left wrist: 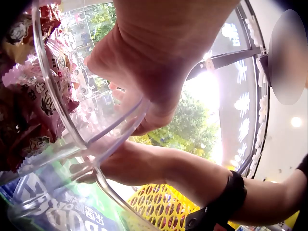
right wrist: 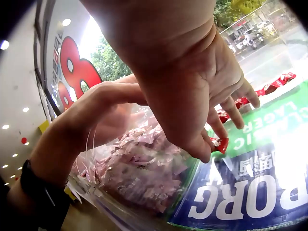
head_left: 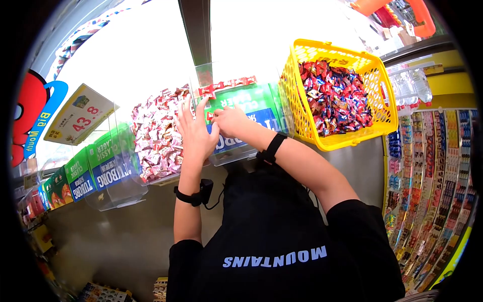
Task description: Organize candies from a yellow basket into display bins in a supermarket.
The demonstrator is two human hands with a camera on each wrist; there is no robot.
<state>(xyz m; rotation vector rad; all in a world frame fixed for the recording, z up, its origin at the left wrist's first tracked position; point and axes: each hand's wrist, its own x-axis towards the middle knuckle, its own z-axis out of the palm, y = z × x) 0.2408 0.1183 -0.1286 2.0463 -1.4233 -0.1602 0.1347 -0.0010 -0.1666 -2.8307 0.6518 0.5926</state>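
My right hand (head_left: 232,122) reaches over a green-and-blue beer carton (head_left: 251,100) inside a clear bin. Its thumb and forefinger pinch a small red-wrapped candy (right wrist: 220,145) just above the carton. A row of red candies (head_left: 236,83) lies along the carton's far edge. My left hand (head_left: 193,128) is beside it with fingers extended, its fingertips near the red candies at the row's left end. The left hand overlaps the clear bin wall (left wrist: 62,110) next to a heap of pink-wrapped candies (head_left: 160,131).
A yellow basket (head_left: 292,95) full of red and blue wrapped candies stands to the right. More beer cartons (head_left: 108,161) and a price sign (head_left: 80,115) are on the left. Shelves of packaged goods (head_left: 427,186) line the right side.
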